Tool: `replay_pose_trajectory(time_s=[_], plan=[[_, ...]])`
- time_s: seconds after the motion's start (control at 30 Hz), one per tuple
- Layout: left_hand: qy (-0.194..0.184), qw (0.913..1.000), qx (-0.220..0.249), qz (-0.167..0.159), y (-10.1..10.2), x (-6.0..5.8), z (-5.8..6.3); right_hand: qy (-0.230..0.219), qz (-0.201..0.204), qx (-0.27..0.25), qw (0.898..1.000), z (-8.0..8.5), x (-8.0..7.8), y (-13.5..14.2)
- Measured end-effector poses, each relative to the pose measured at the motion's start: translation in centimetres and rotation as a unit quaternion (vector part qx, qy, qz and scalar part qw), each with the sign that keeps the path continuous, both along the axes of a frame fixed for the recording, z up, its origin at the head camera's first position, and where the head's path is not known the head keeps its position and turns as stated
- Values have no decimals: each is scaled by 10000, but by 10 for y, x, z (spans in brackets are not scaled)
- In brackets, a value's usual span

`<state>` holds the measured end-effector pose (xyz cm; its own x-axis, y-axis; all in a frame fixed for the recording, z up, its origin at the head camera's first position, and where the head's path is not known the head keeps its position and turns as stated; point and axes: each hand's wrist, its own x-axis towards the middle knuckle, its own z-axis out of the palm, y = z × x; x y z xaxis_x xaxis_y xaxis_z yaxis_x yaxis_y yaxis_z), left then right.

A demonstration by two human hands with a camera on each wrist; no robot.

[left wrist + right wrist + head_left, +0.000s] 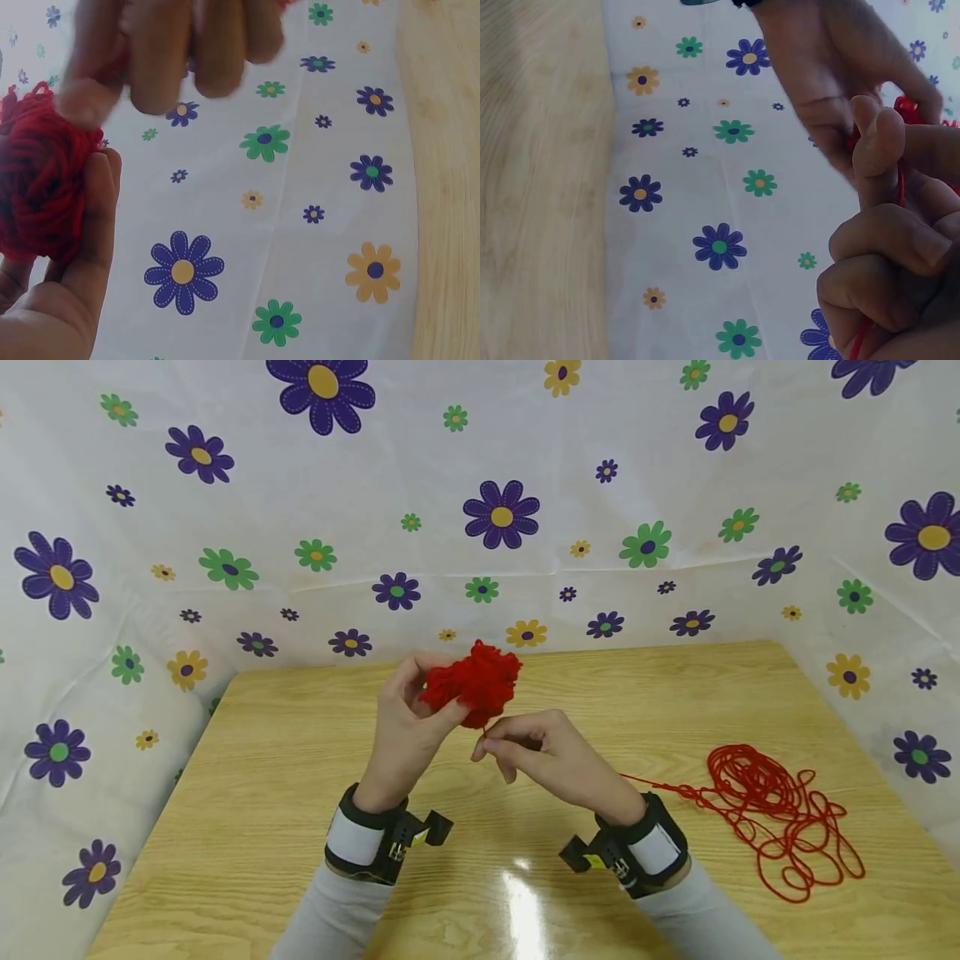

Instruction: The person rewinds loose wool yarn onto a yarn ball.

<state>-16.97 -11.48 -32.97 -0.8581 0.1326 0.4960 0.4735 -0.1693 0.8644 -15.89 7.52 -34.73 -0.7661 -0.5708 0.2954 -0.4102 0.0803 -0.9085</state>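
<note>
A fluffy bundle of red yarn (483, 681) is held up above the table by the left hand (408, 727), whose thumb and fingers grip it from the left side. Just below the bundle, the right hand (551, 752) pinches the red strand that comes off it. In the left wrist view the wound yarn bundle (45, 180) shows its wrapped loops against the palm-side fingers. The right wrist view shows the red strand (901, 184) passing by the right thumb and forefinger, then running down through the curled lower fingers.
A loose, tangled pile of red yarn (765, 802) lies on the right of the wooden table (262, 793). A strand runs from it toward the right wrist. White cloth with printed flowers (420, 460) rises behind and at both sides.
</note>
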Motion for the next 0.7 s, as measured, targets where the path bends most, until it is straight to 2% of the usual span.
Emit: replay_pose_trajectory(time_s=[0.17,0.3,0.53,0.7], plan=[[-316,9994,40,-109,4,5,0,-52,162,23,9999,-4,-6,1],[-573,9978,-128,-308,10,7,-1,-36,103,155,9998,-7,-10,4],[-443,9930,-719,-827,7,6,-2,-145,-542,473,9973,-2,-15,18],[-400,9851,-1184,-1179,0,2,-1,-239,-638,187,9975,6,-16,32]])
